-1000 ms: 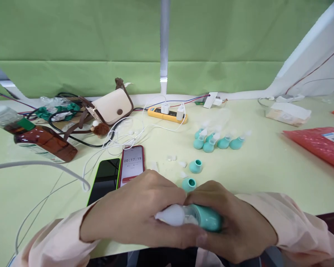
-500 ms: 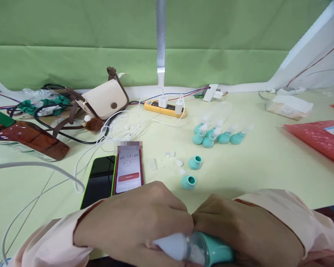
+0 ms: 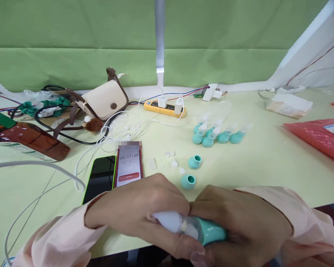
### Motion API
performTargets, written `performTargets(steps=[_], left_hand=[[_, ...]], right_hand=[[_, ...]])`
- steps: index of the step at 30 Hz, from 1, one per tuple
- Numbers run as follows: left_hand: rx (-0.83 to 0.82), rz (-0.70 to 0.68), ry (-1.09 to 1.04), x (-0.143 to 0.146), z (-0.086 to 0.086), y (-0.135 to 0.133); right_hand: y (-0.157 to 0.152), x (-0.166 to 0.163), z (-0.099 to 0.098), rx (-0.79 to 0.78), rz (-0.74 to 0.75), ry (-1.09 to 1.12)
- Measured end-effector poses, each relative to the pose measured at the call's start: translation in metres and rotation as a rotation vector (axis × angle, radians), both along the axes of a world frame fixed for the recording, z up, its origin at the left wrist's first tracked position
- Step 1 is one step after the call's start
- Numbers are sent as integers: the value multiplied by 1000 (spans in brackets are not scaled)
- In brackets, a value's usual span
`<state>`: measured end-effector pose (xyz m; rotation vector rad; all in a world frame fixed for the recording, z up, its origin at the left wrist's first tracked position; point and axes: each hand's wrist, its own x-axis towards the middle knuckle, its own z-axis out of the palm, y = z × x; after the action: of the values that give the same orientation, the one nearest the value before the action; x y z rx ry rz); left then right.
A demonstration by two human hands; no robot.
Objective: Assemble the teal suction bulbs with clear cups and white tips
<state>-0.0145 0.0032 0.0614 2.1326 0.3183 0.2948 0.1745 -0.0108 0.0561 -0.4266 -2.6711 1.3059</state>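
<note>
Teal bulb with clear nozzle (image 3: 196, 230) held over near counter (image 3: 267, 167) edge. Left hand (image 3: 139, 215) fingers clamped on white tip end; right hand (image 3: 239, 226) fingers wrapped round teal body. Two loose teal caps (image 3: 191, 171) just beyond; phone (image 3: 129, 165) left.

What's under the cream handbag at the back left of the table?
The cream handbag lies on its brown strap and on black cable loops, which stick out at its left. Whatever lies directly beneath the bag's body is covered by it.
</note>
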Motion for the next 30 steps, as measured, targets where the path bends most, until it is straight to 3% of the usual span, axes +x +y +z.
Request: performTargets(steps=[6, 16, 30], left_hand=[[53, 10, -21, 3, -3, 0], [-109, -36, -43, 6, -5, -3], [-156, -75, -36, 9, -10, -1]], right_hand=[[2, 3, 3, -17, -9, -86], [1, 4, 5, -58, 81, -71], [2, 6, 4, 11, 146, -135]])
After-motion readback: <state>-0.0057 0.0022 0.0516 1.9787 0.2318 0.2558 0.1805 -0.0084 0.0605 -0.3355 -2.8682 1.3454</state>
